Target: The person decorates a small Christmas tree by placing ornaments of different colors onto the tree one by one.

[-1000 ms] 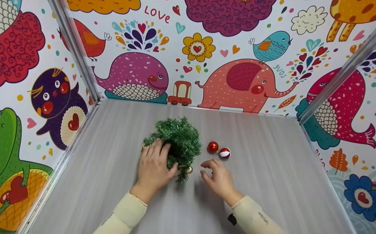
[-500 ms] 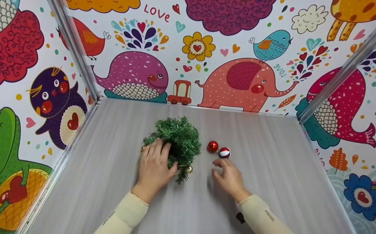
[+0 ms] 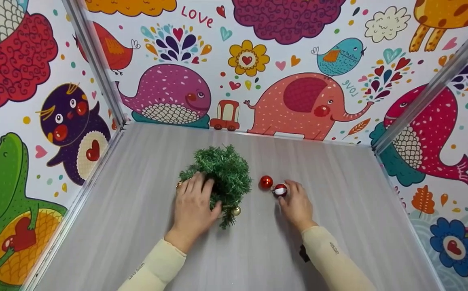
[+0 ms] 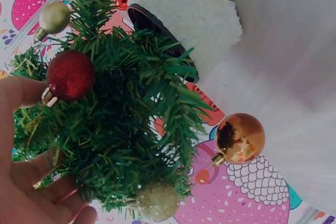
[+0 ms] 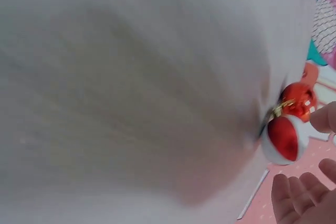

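My left hand (image 3: 193,206) grips a small artificial Christmas tree (image 3: 227,169), thumb and fingers on either side of its branches. Hung baubles show in the left wrist view: dark red (image 4: 71,74), pale gold (image 4: 54,18), copper (image 4: 239,139) and glittery gold (image 4: 157,201). A fuzzy white base (image 4: 194,30) with a dark rim is at its far end. Over on the right, my right hand (image 3: 298,204) reaches to a red-and-white bauble (image 5: 283,140), thumb and fingers spread around it. In the right wrist view a gap shows between fingertips and bauble.
A shiny red bauble (image 3: 266,182) lies against the left side of the red-and-white one. The grey wood-grain table (image 3: 136,161) is bounded by cartoon-printed panels (image 3: 169,89) with metal corner posts (image 3: 100,68).
My right hand has moved right and forward from beside the tree to the red-and-white bauble. The left hand and the tree have stayed in place.
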A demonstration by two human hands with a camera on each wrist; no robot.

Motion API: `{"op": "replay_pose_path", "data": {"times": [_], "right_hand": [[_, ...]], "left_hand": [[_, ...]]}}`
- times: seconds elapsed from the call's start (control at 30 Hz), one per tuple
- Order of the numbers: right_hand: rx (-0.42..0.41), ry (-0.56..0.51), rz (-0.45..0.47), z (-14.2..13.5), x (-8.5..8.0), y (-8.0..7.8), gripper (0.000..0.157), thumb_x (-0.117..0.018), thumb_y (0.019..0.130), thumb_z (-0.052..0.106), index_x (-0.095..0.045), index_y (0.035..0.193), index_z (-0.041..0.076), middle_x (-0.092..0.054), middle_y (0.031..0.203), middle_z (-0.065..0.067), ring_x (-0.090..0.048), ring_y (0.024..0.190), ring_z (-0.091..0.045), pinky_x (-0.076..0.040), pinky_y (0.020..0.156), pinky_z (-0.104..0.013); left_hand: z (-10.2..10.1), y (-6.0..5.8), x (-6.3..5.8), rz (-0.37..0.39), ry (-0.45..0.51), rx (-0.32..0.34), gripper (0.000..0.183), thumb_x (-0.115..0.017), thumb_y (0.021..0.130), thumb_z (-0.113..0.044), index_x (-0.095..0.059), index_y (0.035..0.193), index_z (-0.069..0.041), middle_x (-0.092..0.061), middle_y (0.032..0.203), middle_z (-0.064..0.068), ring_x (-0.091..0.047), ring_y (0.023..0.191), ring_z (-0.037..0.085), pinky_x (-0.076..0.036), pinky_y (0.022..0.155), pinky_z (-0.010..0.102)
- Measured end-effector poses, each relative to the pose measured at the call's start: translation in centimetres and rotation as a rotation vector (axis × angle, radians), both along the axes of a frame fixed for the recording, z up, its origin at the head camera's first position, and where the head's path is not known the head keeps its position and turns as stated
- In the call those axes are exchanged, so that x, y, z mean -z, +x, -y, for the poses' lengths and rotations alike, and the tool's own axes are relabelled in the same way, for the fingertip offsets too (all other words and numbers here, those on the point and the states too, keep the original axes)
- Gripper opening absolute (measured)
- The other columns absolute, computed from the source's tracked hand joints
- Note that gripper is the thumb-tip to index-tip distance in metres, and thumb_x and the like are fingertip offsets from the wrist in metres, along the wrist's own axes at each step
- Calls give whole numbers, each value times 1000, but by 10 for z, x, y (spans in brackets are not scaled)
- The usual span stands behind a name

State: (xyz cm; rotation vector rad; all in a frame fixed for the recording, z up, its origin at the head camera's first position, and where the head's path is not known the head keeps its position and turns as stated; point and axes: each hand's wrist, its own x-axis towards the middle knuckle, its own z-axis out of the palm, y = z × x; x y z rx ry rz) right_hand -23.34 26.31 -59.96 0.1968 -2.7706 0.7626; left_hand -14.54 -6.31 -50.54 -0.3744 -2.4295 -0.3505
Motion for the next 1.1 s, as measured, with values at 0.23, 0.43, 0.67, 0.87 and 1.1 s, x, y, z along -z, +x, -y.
{"op": "replay_pose_path", "data": {"times": [0.23,0.43,0.67,0.87,1.1], "right_hand": [[-19,58,41,-1,7,-9,54,-74,86,16,-56,137,10,-53,138,-14,-54,120,-36,-47,94,-53],[-20,87,29,2,7,-11,44,-74,87,14,-62,128,10,-59,128,-11,-60,111,-33,-51,88,-51],[-18,98,37,4,4,-11,41,-74,87,14,-63,126,9,-62,123,-10,-62,108,-31,-52,86,-51],[-28,96,12,3,6,-11,39,-75,87,13,-63,124,9,-62,119,-11,-63,107,-30,-53,86,-50],[-25,93,4,3,9,-12,38,-75,87,13,-64,123,9,-63,117,-11,-63,106,-30,-53,85,-50]], "left_hand": [[1,1,-2,22,-20,-6,57,-81,74,-37,-66,118,-2,-59,130,23,-53,124,38,-41,103,50],[3,0,-2,5,-18,-1,60,-81,73,-37,-65,120,-3,-60,129,22,-54,123,38,-42,103,50],[6,-1,0,-5,-2,7,65,-81,73,-35,-62,125,-1,-60,129,22,-54,122,38,-40,103,49],[8,0,-1,6,-15,-11,68,-81,73,-34,-61,128,2,-59,130,23,-53,125,37,-39,104,49],[12,0,-3,38,-34,2,64,-79,73,-30,-62,127,1,-58,132,22,-52,126,37,-37,106,49]]}}
